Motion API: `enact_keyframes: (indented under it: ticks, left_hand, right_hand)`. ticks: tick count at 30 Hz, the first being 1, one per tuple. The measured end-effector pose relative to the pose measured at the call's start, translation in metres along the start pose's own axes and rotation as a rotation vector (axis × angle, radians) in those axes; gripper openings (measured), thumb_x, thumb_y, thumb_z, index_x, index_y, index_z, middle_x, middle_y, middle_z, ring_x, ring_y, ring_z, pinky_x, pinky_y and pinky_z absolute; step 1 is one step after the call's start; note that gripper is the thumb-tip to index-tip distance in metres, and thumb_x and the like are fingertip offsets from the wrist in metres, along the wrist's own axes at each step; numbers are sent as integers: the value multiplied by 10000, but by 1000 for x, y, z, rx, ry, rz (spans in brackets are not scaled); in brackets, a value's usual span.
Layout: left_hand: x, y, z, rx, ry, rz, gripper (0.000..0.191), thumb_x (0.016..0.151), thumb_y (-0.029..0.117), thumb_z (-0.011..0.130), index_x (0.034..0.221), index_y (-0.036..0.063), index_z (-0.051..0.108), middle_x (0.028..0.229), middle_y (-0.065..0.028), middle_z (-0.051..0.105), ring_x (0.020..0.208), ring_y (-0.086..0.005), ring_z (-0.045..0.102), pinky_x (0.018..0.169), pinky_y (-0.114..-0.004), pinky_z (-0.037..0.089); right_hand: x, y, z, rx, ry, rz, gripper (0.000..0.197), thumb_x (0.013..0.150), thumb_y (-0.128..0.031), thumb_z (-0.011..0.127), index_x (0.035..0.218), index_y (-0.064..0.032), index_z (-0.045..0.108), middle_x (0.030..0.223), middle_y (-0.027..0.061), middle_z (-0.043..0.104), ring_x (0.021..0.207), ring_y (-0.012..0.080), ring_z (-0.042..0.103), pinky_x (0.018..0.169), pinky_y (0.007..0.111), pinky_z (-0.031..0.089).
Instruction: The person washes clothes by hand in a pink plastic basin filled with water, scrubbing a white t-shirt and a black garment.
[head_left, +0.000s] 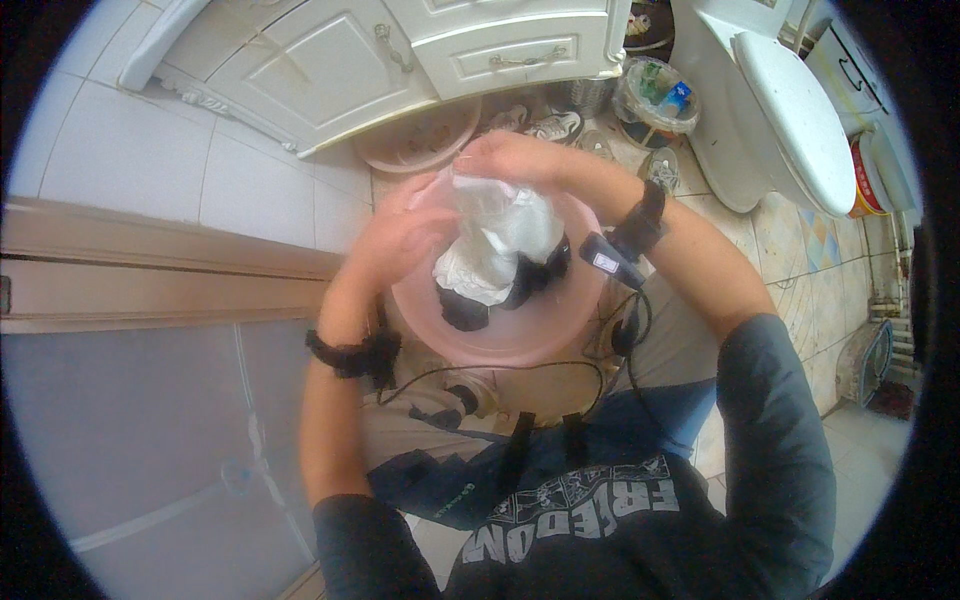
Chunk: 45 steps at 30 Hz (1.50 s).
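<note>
A pink plastic basin (577, 315) sits on the floor between my legs. In it a crumpled white cloth (499, 240), wet-looking, is bunched over a dark cloth (465, 311). My right hand (502, 161) is closed on the far end of the white cloth, over the basin's far rim. At the basin's left side, my left hand (412, 229) is blurred; its fingers reach the white cloth's left edge, but whether they grip it is unclear. Both wrists wear black straps, with a cable running from them.
A white cabinet (330, 82) stands ahead, with a second pink basin (420, 139) and shoes (555, 127) beneath and beside it. A lined trash bin (652, 101) stands near the toilet (795, 127). A frosted panel (150, 435) is on the left.
</note>
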<state>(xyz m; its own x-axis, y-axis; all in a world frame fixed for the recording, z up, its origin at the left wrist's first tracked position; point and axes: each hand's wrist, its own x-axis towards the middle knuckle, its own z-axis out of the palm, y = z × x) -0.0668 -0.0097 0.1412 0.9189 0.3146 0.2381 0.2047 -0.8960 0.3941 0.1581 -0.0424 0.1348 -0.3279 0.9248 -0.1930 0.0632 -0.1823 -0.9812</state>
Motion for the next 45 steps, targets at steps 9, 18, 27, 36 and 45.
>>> enact_keyframes:
  ticks: [9,18,27,36,45]
  left_hand:
    - [9,11,26,-69,16,-235,415,735,144,679,1121,86,538,1159,-185,499,1084,-380,478,885,-408,423]
    - [-9,-2,33,264,-295,-385,300,755,264,669,975,67,615,932,-163,586,868,-353,567,764,-396,472]
    - [-6,-9,-6,-340,-1,-194,128,791,74,578,884,1,628,1005,-84,601,874,-226,574,762,-312,448]
    - [-3,-2,12,-307,23,-421,611,714,107,706,1240,46,401,1019,-96,521,845,-179,512,741,-283,420]
    - [-6,-11,5,45,-22,-380,291,812,232,620,998,11,598,891,-191,538,842,-354,524,751,-393,428]
  right_hand:
    - [-1,-10,-2,126,-114,-24,276,883,-250,552,881,7,654,786,27,620,698,97,537,622,269,444]
    - [-8,-22,-4,-12,-85,7,323,842,-269,604,921,41,652,818,60,634,715,119,557,634,274,442]
    - [-5,-10,-23,-93,-93,111,427,823,-341,635,1029,33,614,907,70,636,794,127,580,693,266,462]
    - [-11,-14,-17,-105,-311,-12,375,750,-130,690,1090,-12,583,963,32,631,880,111,570,786,259,455]
    - [-12,-14,-19,-167,-394,-61,528,702,-108,702,1183,-13,507,1060,73,600,980,157,545,879,296,431]
